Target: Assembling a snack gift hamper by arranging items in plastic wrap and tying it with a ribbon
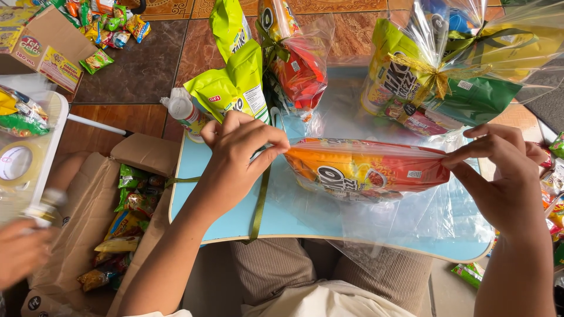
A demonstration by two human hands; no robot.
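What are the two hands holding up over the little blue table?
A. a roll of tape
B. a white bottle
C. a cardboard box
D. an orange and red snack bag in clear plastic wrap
D: the left hand and the right hand each pinch one end of the orange and red snack bag, which sits inside clear plastic wrap above the blue table.

Ahead of my hands, a green snack bag [235,82], a small bottle [183,111] and two wrapped bundles [435,76] wall off the far edge of the blue table [223,220]. The near strip lies open, save a green ribbon [258,202]. Left, an open snack box [88,217] blocks the floor.
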